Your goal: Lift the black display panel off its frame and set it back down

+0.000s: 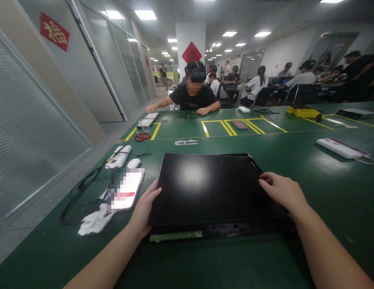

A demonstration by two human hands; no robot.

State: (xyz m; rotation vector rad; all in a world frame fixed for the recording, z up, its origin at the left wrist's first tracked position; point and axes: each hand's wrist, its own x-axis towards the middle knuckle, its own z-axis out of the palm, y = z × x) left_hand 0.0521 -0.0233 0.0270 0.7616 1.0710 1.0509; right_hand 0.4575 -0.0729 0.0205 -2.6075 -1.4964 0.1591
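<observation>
A flat black display panel (pixel 201 192) with a glossy face lies between my hands, low over the table. A green circuit-board strip (pixel 175 236) shows along its near edge, and a black frame edge (pixel 255 166) sticks out at its far right corner. My left hand (pixel 146 206) is closed round the panel's left edge, thumb on the face and the other fingers hidden beneath. At the right edge, my right hand (pixel 283 192) is closed, with its thumb and bent forefinger pressed at the rim. The underside of the panel is out of sight.
Left of the panel are a lit phone (pixel 128 190), a crumpled tissue (pixel 96 219), a white mouse-shaped item (pixel 133 163), cables and red-handled scissors (pixel 142 137). A white power bank (pixel 342 148) lies at the right. Across the green table (pixel 235 257) sits a person (pixel 193 94).
</observation>
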